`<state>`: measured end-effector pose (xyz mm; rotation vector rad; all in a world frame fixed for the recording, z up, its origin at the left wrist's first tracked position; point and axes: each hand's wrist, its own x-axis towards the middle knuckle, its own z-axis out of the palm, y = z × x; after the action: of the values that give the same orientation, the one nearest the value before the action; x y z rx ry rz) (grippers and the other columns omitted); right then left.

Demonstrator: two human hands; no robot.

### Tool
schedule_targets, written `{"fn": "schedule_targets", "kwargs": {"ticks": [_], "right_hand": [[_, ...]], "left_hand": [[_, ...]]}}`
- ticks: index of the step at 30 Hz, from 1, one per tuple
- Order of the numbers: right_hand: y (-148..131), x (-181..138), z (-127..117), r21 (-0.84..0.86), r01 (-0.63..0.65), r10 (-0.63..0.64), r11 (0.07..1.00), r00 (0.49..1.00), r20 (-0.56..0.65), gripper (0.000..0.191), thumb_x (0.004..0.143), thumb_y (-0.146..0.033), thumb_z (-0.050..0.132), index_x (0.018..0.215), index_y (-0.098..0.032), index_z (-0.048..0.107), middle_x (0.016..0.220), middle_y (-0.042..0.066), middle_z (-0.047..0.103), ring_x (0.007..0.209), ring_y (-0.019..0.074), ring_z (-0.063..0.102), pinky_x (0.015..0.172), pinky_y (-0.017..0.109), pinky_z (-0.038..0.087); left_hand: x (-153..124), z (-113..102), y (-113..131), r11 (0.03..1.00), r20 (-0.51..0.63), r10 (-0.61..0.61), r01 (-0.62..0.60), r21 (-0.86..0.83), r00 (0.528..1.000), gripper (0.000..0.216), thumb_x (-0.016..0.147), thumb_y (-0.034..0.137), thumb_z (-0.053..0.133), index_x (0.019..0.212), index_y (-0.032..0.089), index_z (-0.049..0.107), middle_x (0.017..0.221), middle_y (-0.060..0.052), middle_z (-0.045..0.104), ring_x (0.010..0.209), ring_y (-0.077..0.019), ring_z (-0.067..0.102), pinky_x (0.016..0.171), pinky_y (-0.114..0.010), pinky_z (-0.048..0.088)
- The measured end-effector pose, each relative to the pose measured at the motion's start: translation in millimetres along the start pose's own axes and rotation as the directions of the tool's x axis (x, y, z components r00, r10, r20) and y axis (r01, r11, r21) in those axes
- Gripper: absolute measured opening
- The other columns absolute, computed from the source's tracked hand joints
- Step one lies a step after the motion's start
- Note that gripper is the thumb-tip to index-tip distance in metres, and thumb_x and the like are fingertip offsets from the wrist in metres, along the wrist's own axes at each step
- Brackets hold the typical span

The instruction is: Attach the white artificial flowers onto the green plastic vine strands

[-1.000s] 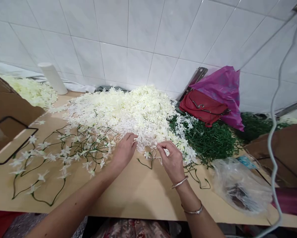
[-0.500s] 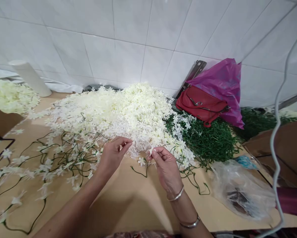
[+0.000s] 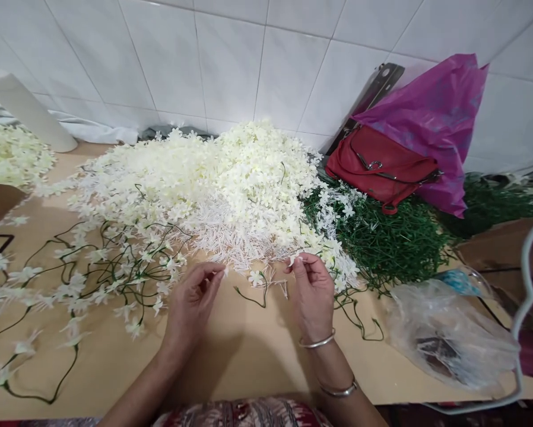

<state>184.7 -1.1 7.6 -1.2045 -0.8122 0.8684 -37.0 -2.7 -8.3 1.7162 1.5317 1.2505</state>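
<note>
R hand [image 3: 313, 290]: thumb + fingers clamped on 1 white flower [image 3: 295, 260]. L hand [image 3: 192, 299]: fingertips pinched on tiny white bit [image 3: 226, 271]. Green stem [image 3: 263, 305] w/ bloom [image 3: 256, 277] on table [image 3: 253, 362] betw.

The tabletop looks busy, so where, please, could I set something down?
Bare tabletop lies between left forearm and right forearm; between right forearm and clear plastic bag; between left forearm and the crowded stemmed flowers. The white flower pile and green tangle crowd the back.
</note>
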Motion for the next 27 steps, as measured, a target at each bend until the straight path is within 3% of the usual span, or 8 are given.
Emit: {"fn": "schedule_targets", "kwargs": {"ticks": [3,5,8,12,17,23,27], "right_hand": [[0.8,3.1,-2.0,0.028,-0.015,0.015,0.999,1.000,-0.024,0.027,0.089,-0.046,0.078,0.093,-0.022,0.067,0.082,0.001,0.073,0.072,0.0148,0.066,0.075,0.030,0.054],[1.3,2.8,-1.8,0.036,-0.029,0.029,0.999,0.999,-0.013,0.027,0.089,-0.046,0.078,0.093,-0.022,0.067,0.082,0.000,0.071,0.072,0.0145,0.065,0.074,0.030,0.053],[0.7,1.1,-1.5,0.042,-0.042,0.042,0.998,0.999,0.014,0.026,0.090,-0.045,0.076,0.094,-0.022,0.067,0.081,0.000,0.070,0.072,0.0146,0.063,0.074,0.030,0.052],[-0.7,-0.3,-2.0,0.038,-0.042,0.040,0.998,0.998,0.049,0.025,0.091,-0.046,0.075,0.094,-0.023,0.066,0.078,-0.001,0.067,0.072,0.0150,0.062,0.073,0.030,0.052],[3.1,-2.4,-3.6,0.051,-0.063,0.057,0.997,0.993,0.106,0.021,0.092,-0.043,0.074,0.095,-0.024,0.066,0.077,-0.002,0.067,0.073,0.0152,0.063,0.075,0.029,0.052],[5.7,-4.2,-3.8,0.043,-0.042,0.037,0.998,0.993,0.109,0.021,0.093,-0.043,0.074,0.095,-0.023,0.067,0.078,-0.001,0.067,0.074,0.0160,0.064,0.077,0.031,0.052],[1.5,-7.9,2.4,0.023,-0.064,0.060,0.998,0.989,0.136,0.023,0.091,-0.045,0.075,0.093,-0.023,0.068,0.075,-0.001,0.068,0.072,0.0161,0.064,0.076,0.031,0.053]], "left_hand": [[-1.0,5.1,4.5,0.969,-0.042,0.164,-0.153,0.194,0.986,0.019,0.103,0.024,0.059,0.120,0.023,0.068,0.115,-0.007,0.069,0.083,-0.0168,0.066,0.078,-0.031,0.055],[-2.1,11.0,9.8,0.918,0.067,0.301,-0.308,0.249,0.951,0.017,0.104,0.021,0.058,0.119,0.023,0.065,0.120,-0.009,0.066,0.103,-0.0214,0.067,0.091,-0.035,0.054],[-4.5,16.3,15.0,0.834,0.242,0.378,-0.442,0.331,0.894,0.010,0.103,0.024,0.059,0.113,0.022,0.062,0.116,-0.010,0.064,0.110,-0.0268,0.065,0.093,-0.040,0.052],[-10.1,15.4,11.3,0.781,0.245,0.295,-0.380,0.495,0.924,0.019,0.101,0.036,0.064,0.107,0.018,0.058,0.107,-0.013,0.063,0.100,-0.0326,0.063,0.085,-0.046,0.051],[-18.4,16.8,6.8,0.810,0.284,0.228,-0.343,0.476,0.931,0.008,0.101,0.027,0.064,0.096,0.022,0.061,0.098,-0.007,0.069,0.095,-0.0299,0.066,0.082,-0.043,0.048],[-19.1,13.9,13.8,0.981,0.208,0.110,-0.140,0.136,0.972,0.012,0.104,0.028,0.058,0.094,0.024,0.063,0.099,-0.003,0.078,0.086,-0.0203,0.072,0.079,-0.034,0.054],[-12.1,7.7,19.7,0.992,0.170,-0.002,0.024,-0.127,0.985,0.011,0.102,0.032,0.062,0.099,0.022,0.064,0.099,-0.004,0.080,0.089,-0.0182,0.077,0.080,-0.030,0.058]]}}
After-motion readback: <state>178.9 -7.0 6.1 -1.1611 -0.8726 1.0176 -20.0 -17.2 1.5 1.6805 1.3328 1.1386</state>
